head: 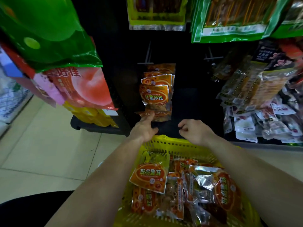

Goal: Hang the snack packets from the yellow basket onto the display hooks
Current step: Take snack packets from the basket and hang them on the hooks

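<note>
Just above the yellow basket (164, 141), the left hand (144, 126) touched the hung packets (155, 92) with straight fingers (151, 116); the right hand (194, 131) hovered loosely curled, empty. Snack packets (150, 174) filled the basket, the next pick seemingly due.

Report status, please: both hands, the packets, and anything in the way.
Left hand touches the hung packets. Right hand loosely curled, empty. More packets wait in the basket. Nothing in the way.
</note>
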Tool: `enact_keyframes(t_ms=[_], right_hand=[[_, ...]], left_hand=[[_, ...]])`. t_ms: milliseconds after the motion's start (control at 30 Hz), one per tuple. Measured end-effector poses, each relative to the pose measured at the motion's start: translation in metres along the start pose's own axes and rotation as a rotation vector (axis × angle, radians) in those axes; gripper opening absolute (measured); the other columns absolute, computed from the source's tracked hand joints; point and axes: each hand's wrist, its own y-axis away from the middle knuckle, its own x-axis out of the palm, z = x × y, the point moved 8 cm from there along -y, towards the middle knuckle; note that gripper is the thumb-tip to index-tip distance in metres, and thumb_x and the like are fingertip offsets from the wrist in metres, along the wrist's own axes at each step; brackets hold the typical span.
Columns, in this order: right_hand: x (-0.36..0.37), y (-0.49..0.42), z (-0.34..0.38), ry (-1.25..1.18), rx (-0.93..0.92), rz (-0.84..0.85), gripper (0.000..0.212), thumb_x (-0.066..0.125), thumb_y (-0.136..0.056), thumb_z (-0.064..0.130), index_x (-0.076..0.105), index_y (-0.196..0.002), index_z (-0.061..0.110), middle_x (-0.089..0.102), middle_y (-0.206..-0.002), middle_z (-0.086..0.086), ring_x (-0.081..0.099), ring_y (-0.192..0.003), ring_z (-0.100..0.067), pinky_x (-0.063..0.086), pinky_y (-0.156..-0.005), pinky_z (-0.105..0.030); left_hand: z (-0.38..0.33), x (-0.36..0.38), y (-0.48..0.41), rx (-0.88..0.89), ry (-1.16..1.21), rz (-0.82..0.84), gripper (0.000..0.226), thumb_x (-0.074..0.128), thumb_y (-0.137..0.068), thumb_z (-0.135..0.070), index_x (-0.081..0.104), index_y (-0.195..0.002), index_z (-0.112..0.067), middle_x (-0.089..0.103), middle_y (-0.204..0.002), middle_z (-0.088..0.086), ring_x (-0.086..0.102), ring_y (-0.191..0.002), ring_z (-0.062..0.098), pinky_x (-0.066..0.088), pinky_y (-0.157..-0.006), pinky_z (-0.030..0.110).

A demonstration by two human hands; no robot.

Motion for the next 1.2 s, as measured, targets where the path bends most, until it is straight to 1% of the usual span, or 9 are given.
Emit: enact_keyframes(t_ms=[100, 233, 333, 433, 633, 800, 900, 1033, 1200], right_hand=[[0.015, -0.033, 0.013, 0.003, -0.065, 0.006, 0.045, 0.055, -0.096, 0.034, 0.051, -0.141, 0.029, 0.061, -0.135, -0.002, 0.059, -0.12, -0.023, 0.048, -0.098, -0.035], [0.031, -0.088, 0.032, -0.032, -0.154, -0.029, 0.061, 0.055, -0.094, 0.031, 0.033, -0.15, 0.036, 0.038, -0.153, -0.001, 0.046, -0.133, -0.027, 0.042, -0.106, -0.038], [0.04, -0.125, 0.033, -0.017, -0.165, -0.037, 0.073, 0.058, -0.093, 0.03, 0.02, -0.154, 0.038, 0.02, -0.161, 0.001, 0.04, -0.138, -0.029, 0.04, -0.11, -0.042], [0.048, -0.152, 0.028, -0.003, -0.149, 0.004, 0.08, 0.059, -0.094, 0.034, 0.01, -0.156, 0.038, 0.002, -0.164, 0.006, 0.032, -0.144, -0.029, 0.036, -0.113, -0.04], [0.049, -0.173, 0.02, 0.027, -0.163, -0.025, 0.074, 0.058, -0.093, 0.037, 0.018, -0.155, 0.037, 0.011, -0.161, 0.004, 0.039, -0.138, -0.027, 0.043, -0.105, -0.037], [0.046, -0.155, 0.018, 0.006, -0.191, -0.016, 0.068, 0.058, -0.094, 0.032, 0.025, -0.154, 0.037, 0.019, -0.16, 0.002, 0.035, -0.141, -0.021, 0.034, -0.108, -0.03], [0.043, -0.134, 0.016, 0.003, -0.174, -0.009, 0.065, 0.058, -0.094, 0.034, 0.028, -0.152, 0.037, 0.026, -0.159, 0.0, 0.036, -0.141, -0.022, 0.034, -0.107, -0.032], [0.035, -0.099, 0.007, -0.003, -0.102, 0.006, 0.064, 0.058, -0.093, 0.037, 0.03, -0.15, 0.042, 0.036, -0.149, 0.0, 0.048, -0.13, -0.024, 0.042, -0.106, -0.037], [0.005, -0.044, 0.003, 0.02, -0.033, -0.038, 0.06, 0.058, -0.095, 0.037, 0.036, -0.15, 0.031, 0.033, -0.153, -0.005, 0.048, -0.132, -0.025, 0.037, -0.108, -0.032]], left_hand=[[0.003, -0.002, -0.023, -0.007, -0.022, -0.002, 0.079, 0.06, -0.096, -0.04, 0.012, -0.158, -0.04, 0.015, -0.167, -0.004, 0.028, -0.148, 0.025, 0.03, -0.118, 0.039], [0.007, -0.001, -0.063, 0.022, -0.031, -0.014, 0.079, 0.06, -0.097, -0.038, 0.01, -0.158, -0.039, 0.01, -0.167, -0.005, 0.026, -0.149, 0.027, 0.03, -0.118, 0.041], [0.012, 0.004, -0.092, 0.043, -0.035, -0.022, 0.078, 0.058, -0.097, -0.039, 0.009, -0.158, -0.042, 0.002, -0.168, -0.01, 0.025, -0.149, 0.024, 0.032, -0.117, 0.04], [0.014, 0.013, -0.114, 0.033, -0.055, 0.003, 0.079, 0.059, -0.097, -0.041, 0.007, -0.157, -0.044, -0.009, -0.167, -0.014, 0.019, -0.152, 0.022, 0.032, -0.117, 0.038], [0.016, 0.021, -0.138, 0.002, -0.027, 0.017, 0.078, 0.058, -0.098, -0.04, 0.007, -0.156, -0.045, -0.016, -0.165, -0.016, 0.014, -0.153, 0.024, 0.032, -0.118, 0.044], [0.017, 0.017, -0.12, 0.022, -0.027, 0.015, 0.077, 0.059, -0.098, -0.038, 0.01, -0.157, -0.043, -0.014, -0.165, -0.017, 0.014, -0.153, 0.019, 0.031, -0.119, 0.04], [0.016, 0.013, -0.099, 0.037, -0.016, -0.007, 0.075, 0.059, -0.097, -0.038, 0.015, -0.157, -0.043, -0.006, -0.167, -0.017, 0.019, -0.152, 0.019, 0.031, -0.118, 0.04], [0.013, 0.008, -0.065, 0.08, 0.009, -0.034, 0.072, 0.06, -0.095, -0.034, 0.022, -0.156, -0.043, 0.007, -0.166, -0.015, 0.03, -0.147, 0.018, 0.033, -0.117, 0.037], [0.006, -0.008, -0.012, 0.093, 0.026, -0.056, 0.068, 0.06, -0.094, -0.033, 0.029, -0.153, -0.044, 0.021, -0.165, -0.008, 0.034, -0.146, 0.018, 0.031, -0.114, 0.029]])
